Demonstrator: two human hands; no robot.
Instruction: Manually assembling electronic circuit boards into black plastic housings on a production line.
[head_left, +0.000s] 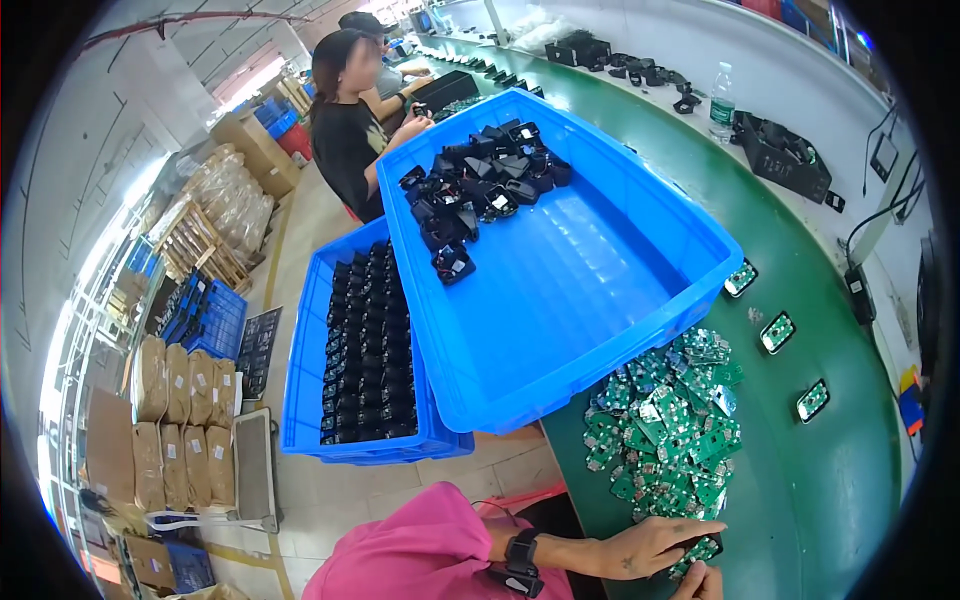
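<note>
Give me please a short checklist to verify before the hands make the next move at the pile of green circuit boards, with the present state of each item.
1. Left hand is on the work: ok, its fingers lie on a black part at the near end of the pile of green circuit boards.
2. Right hand in view: cannot tell its grip, only a small part shows at the lower edge.
3. Boards to hand: ok, the pile is large.
4. Upper blue crate has room: ok, black parts fill only its far corner.
5. Crate seated firmly: cannot tell, it rests tilted on the lower blue crate.
</note>
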